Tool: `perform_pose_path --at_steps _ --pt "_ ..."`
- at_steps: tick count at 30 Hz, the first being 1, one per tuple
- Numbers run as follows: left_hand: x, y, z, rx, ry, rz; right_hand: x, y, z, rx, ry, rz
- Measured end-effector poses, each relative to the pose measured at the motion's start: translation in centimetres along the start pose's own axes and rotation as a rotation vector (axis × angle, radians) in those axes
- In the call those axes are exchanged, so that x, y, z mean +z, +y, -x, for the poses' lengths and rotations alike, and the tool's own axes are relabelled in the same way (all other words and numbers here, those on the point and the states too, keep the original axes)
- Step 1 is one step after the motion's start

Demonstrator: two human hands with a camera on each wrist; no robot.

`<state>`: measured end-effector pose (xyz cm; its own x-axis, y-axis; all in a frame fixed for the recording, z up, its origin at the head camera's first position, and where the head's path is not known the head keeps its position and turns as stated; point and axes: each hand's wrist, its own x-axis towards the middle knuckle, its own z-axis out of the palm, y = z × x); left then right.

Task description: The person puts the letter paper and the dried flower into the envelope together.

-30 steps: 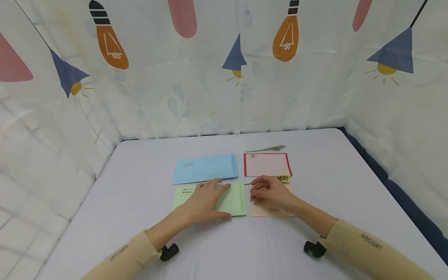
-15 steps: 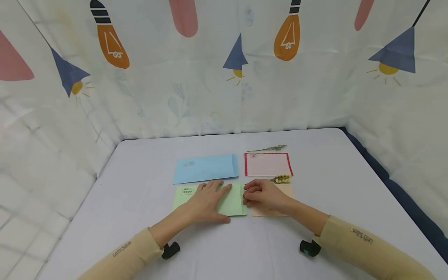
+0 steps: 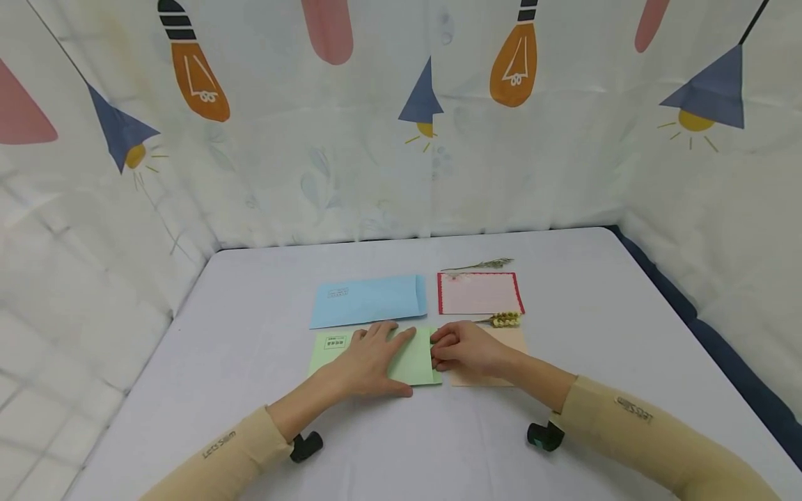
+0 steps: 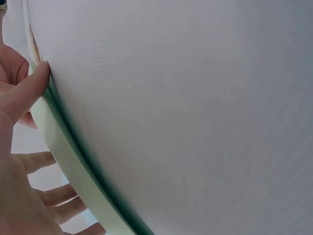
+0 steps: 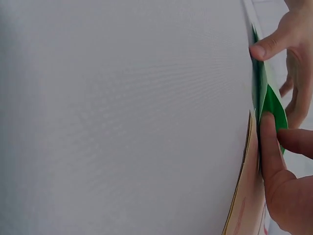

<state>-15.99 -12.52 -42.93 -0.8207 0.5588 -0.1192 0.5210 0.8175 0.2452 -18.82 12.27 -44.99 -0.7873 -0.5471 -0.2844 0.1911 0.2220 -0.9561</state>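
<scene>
A pale green envelope (image 3: 410, 358) lies at the front middle of the table. Across it my left hand (image 3: 370, 362) rests with fingers spread; its thumb (image 5: 264, 46) is at the near edge. My right hand (image 3: 473, 350) is at the envelope's right end, fingers bent. In the right wrist view, its thumb (image 5: 269, 142) and a finger (image 5: 296, 140) are at the parted mouth, where darker green inside (image 5: 275, 105) shows. Partly under the right hand is a peach-coloured paper piece (image 3: 510, 339). A dried yellow flower sprig (image 3: 506, 319) lies at that paper's far edge, its stem partly hidden.
Behind the green envelope lies a blue envelope (image 3: 370, 303). To its right is a pink card with a red border (image 3: 479, 296), and a thin dried sprig (image 3: 482, 265) lies beyond it. A patterned curtain (image 3: 376, 174) stands at the table's back edge.
My right hand has moved left from the peach paper to the green envelope's right end, uncovering more of the yellow sprig's stem. My left hand has stayed in place.
</scene>
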Motion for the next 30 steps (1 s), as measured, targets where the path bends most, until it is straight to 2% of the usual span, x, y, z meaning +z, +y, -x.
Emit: perform_pose_path --at_steps 10,16,22,30 --pt "0.0 -0.3 0.0 0.016 0.015 0.001 0.6 -0.2 -0.4 0.004 -0.007 -0.016" --pt "-0.5 -0.8 0.3 0.007 -0.018 -0.008 0.7 -0.4 -0.2 0.012 -0.017 -0.016" --pt "-0.8 -1.9 0.7 -0.006 -0.056 -0.007 0.7 -0.4 -0.1 0.022 -0.022 -0.004" --pt "-1.1 -2.4 0.8 -0.006 -0.061 0.031 0.4 -0.4 0.0 0.035 -0.032 -0.007"
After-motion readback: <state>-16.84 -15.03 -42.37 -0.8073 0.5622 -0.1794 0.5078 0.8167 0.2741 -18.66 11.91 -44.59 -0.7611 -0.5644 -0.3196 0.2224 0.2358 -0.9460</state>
